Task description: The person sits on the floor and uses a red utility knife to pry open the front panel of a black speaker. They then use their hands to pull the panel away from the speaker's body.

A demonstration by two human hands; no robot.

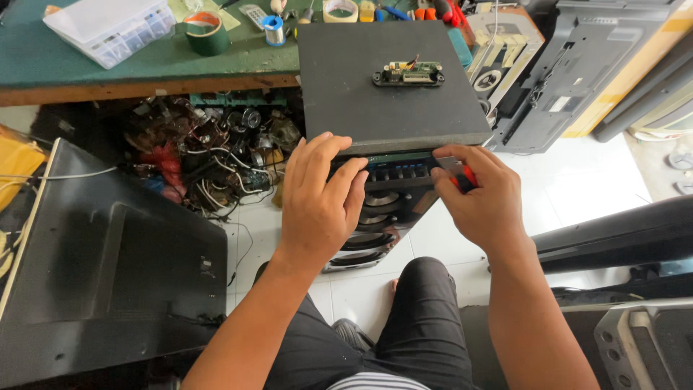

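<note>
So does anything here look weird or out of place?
Yes. A small bare circuit board with loose wires lies on top of the black speaker box, outside any casing. Under the workbench sits a tangled heap of cables and parts on the floor.

A green-topped counter [108, 61] carries a clear plastic compartment box [110, 27], a roll of dark green tape [206, 32] and a small spool of wire [273, 29]. Beneath it lies a tangle of wires and scrap parts [209, 155]. A flat television back panel [108, 282] rests at left on the white tiled floor [577, 180].
</note>
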